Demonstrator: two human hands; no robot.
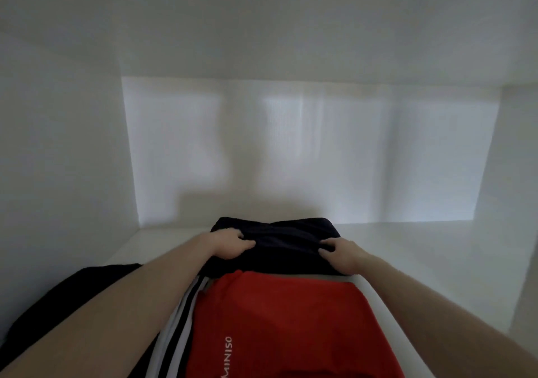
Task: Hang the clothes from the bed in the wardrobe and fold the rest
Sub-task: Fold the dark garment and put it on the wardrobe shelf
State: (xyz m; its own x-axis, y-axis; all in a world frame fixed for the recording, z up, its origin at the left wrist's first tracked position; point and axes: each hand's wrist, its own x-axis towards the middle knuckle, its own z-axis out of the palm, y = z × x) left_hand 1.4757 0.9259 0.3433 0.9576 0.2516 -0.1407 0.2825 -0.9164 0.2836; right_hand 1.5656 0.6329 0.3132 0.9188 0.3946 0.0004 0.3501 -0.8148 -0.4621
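From the head view, I am reaching into a white wardrobe compartment (291, 144) and setting a folded dark garment (276, 240) onto its shelf (407, 246). To do this well, I judge I should slide the bundle straight back with both sides moving evenly, keep the fold flat under my palms, and let go only once it sits square, so the layers do not slip apart or bunch at the far edge.

My left hand (230, 245) holds the garment's left side: its fingers (246, 245) are curled over the top of the cloth, pinching the fold. My right hand (342, 254) grips the right side, its fingertips (324, 248) bent down into the fabric. I cannot tell where either thumb lies, as the cloth hides them.

The dark garment lies between my two hands, touching both, its far edge beyond my knuckles and toward the back wall. Nearer to me, just against its near edge, lies a red item (285, 319) with white lettering. To the left of that sits striped black-and-white fabric (180, 319), partly under my left forearm, and further left another dark cloth (58, 299).
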